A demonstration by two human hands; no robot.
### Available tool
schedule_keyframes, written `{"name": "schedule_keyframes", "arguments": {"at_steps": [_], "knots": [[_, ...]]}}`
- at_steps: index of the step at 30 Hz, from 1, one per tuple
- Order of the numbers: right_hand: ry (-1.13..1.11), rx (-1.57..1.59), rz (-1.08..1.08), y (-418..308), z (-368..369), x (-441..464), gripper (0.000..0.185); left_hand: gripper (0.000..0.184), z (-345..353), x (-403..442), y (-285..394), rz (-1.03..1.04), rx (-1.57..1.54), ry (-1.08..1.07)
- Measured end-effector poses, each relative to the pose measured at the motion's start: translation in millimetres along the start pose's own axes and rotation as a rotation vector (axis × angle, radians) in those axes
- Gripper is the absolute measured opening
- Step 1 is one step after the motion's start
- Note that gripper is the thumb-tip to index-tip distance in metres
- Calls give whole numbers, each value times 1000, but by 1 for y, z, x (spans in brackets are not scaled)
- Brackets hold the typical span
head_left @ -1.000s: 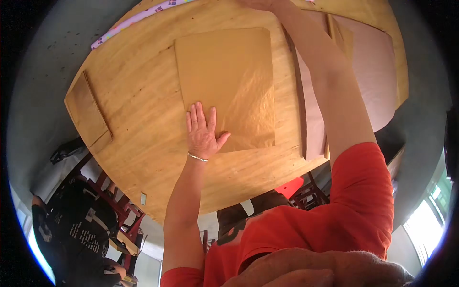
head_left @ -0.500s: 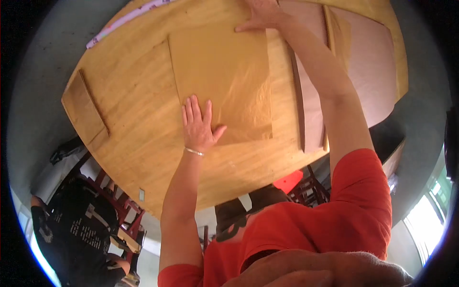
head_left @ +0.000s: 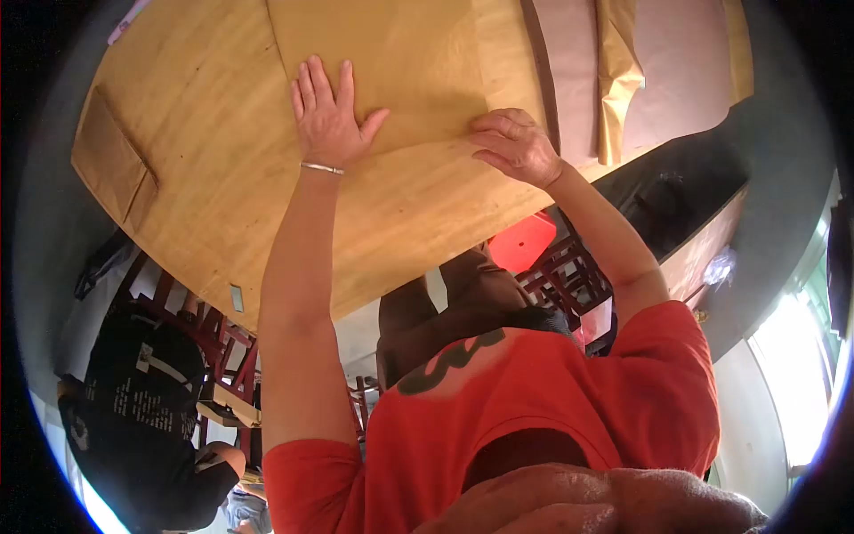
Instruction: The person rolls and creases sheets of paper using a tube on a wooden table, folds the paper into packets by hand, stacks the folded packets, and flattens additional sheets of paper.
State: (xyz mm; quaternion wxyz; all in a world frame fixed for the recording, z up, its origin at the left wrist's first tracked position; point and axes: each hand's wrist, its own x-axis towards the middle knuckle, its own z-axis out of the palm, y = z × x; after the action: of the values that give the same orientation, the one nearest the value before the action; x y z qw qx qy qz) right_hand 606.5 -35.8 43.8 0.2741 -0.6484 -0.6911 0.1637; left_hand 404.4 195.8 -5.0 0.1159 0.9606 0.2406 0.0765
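A yellow-brown paper sheet lies on the wooden table, its far part cut off by the top of the view. My left hand rests flat on its near left part, fingers stretched and thumb apart, a silver bangle at the wrist. At the sheet's near right corner is my right hand, its fingers bent and drawn together at the paper's edge. The fingertips partly hide the corner between them.
The wooden table has a folded brown paper piece at its left edge. Pinkish-brown sheets and a crumpled golden strip lie to the right. Below are a red stool and a person in black.
My right hand has come from the sheet's far right corner back to its near right corner, its fingers closing there. My left hand stays flat on the paper; the view has shifted.
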Motion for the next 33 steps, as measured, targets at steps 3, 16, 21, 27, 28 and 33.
{"name": "schedule_keyframes", "arguments": {"at_steps": [3, 16, 21, 27, 28, 33], "knots": [[85, -77, 7, 7, 19, -9, 31, 89, 2, 0, -1, 0, 42, -7], [70, -238, -159, 18, 25, -15, 31, 97, 13, -2, -4, 40, 42, 33], [7, -369, -211, 12, 24, -13, 31, 98, 11, -5, -2, 16, 174, -22], [-26, -455, -287, 16, 28, -14, 30, 93, 12, -6, -4, 11, 101, -43], [-11, -446, -309, 18, 28, -14, 30, 87, 17, -7, -10, 32, 23, 5], [29, -381, -281, 18, 28, -13, 26, 61, 15, -11, -43, 82, -480, 199]]}}
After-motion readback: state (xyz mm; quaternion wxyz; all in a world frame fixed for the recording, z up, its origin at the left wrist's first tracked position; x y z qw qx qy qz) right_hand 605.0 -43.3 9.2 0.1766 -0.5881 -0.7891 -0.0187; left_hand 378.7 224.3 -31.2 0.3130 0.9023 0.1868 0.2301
